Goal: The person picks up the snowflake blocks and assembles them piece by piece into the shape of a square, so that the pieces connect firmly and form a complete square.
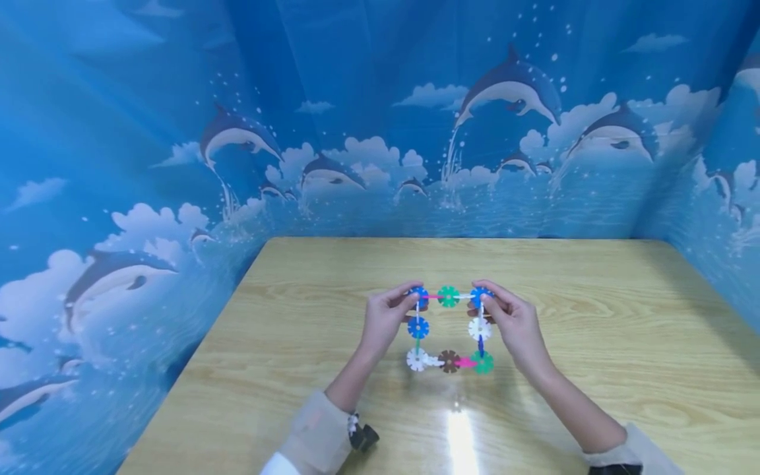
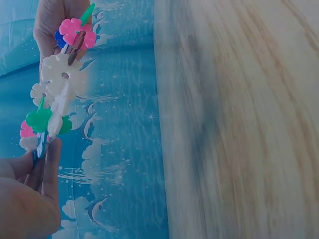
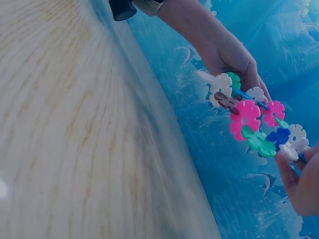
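A square ring of linked plastic snowflake discs hangs upright between both hands, raised over the table. In the head view its top corners are blue discs, with a green disc (image 1: 448, 296) between them. The bottom row runs from a white disc (image 1: 417, 359) past a brown disc (image 1: 449, 361) to a green corner. My left hand (image 1: 382, 321) pinches the top left blue disc (image 1: 418, 296) between thumb and fingers. At the top right, my right hand (image 1: 522, 328) pinches the other blue disc (image 1: 481, 297). Pink discs (image 3: 245, 119) set edge-on to the camera show face-on in the right wrist view.
A wood-grain table (image 1: 285, 369) lies beneath the hands, with a bright light reflection near its front. Blue curtains (image 1: 368, 99) printed with dolphins and clouds stand behind it and at both sides. A small black camera (image 1: 363, 435) sits on the left wrist.
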Demonstrator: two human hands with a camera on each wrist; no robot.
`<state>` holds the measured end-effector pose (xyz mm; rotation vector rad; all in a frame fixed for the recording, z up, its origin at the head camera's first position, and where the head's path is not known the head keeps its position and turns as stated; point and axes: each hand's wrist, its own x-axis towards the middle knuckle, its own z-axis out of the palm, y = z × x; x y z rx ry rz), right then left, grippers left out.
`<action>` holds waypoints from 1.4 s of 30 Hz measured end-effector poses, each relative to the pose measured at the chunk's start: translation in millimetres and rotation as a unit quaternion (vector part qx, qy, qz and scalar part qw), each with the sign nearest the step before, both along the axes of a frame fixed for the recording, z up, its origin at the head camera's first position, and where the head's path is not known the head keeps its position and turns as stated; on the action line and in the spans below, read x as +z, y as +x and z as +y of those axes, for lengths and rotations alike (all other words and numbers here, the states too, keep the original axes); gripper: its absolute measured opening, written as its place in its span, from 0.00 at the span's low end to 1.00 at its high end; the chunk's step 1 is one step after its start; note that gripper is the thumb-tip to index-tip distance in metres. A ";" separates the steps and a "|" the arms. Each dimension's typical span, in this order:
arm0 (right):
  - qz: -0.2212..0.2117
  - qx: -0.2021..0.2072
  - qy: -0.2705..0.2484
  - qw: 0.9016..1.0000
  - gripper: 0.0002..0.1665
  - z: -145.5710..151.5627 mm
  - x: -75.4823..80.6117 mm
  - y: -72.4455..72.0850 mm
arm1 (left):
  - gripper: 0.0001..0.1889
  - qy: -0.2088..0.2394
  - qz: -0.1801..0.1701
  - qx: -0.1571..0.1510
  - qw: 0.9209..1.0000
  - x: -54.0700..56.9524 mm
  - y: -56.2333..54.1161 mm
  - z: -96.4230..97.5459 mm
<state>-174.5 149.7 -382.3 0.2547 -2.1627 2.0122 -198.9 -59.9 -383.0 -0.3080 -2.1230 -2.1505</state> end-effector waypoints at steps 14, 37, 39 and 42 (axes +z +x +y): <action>-0.056 0.004 0.003 0.998 0.22 5.3 -4.7 -4.4 | 0.13 -0.032 0.018 -0.003 0.999 19.4 11.5 6.9; -0.115 -0.001 0.043 0.992 0.19 31.1 -74.4 -53.1 | 0.16 -0.006 -0.165 -0.034 0.986 -75.1 -50.9 15.4; -0.113 -0.002 0.054 0.992 0.17 31.5 -77.6 -55.4 | 0.15 -0.020 -0.151 -0.028 0.988 -79.1 -51.9 15.2; -0.108 -0.006 0.084 0.991 0.16 31.9 -80.1 -58.3 | 0.14 -0.048 -0.126 -0.021 0.991 -81.5 -52.0 15.0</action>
